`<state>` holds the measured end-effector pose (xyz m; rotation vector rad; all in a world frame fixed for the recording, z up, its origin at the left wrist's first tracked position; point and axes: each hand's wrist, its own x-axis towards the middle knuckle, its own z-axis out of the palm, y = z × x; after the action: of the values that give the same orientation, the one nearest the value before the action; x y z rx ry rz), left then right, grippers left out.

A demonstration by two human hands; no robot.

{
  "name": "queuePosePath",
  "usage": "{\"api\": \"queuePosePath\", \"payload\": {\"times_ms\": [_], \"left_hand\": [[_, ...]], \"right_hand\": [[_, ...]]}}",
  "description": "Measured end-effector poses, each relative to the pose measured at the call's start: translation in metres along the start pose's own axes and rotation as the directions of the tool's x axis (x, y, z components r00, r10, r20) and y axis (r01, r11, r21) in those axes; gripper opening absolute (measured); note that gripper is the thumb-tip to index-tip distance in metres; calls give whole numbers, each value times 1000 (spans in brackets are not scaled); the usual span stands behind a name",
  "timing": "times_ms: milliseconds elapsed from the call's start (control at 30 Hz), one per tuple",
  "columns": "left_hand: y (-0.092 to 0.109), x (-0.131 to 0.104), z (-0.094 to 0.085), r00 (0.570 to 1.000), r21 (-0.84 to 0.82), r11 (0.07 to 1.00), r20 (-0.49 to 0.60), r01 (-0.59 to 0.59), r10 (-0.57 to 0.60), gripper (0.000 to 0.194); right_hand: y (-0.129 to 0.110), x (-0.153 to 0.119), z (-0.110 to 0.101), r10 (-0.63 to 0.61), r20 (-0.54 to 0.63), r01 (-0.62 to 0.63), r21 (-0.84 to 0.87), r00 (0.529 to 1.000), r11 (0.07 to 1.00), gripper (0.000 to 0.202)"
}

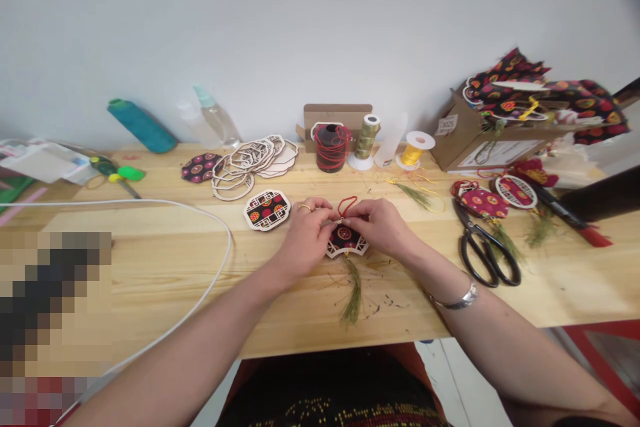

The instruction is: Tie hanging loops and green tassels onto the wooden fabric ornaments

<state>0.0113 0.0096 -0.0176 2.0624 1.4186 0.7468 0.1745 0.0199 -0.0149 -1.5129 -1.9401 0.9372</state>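
Note:
A fan-shaped pendant point(346, 236) of dark patterned fabric with a pale wooden fretwork edge lies low over the table in front of me. From its top rises a red cord loop point(347, 204), and a green tassel point(353, 293) hangs from its lower edge onto the wood. My left hand point(313, 227) grips the pendant's upper left side, fingers bent. My right hand point(376, 225) pinches at the top right, by the base of the loop; its fingertips partly cover that spot. Left of my hands lies an octagonal fabric piece point(267, 211) with a wooden lattice frame.
Black-handled scissors point(489, 255) and finished pendants point(515, 192) lie to the right. Behind stand a red cord spool point(332, 149), a gold thread spool point(369, 137) and a yellow spool point(414, 151). Wooden frames point(257, 155) are piled at back left. A white cable point(220, 227) curves across the left.

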Motion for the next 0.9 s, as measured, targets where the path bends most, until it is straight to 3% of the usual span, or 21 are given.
{"api": "queuePosePath", "payload": {"times_ms": [400,900], "left_hand": [[-5,-1,3,1000,20,1000,-12,-5,5,23],[-8,-2,4,999,58,997,-12,-47,48,21]], "right_hand": [[-3,-4,2,-166,-23,147,-351,986,925,19],[1,-2,3,-146,-24,133,-296,989,946,17]]}}
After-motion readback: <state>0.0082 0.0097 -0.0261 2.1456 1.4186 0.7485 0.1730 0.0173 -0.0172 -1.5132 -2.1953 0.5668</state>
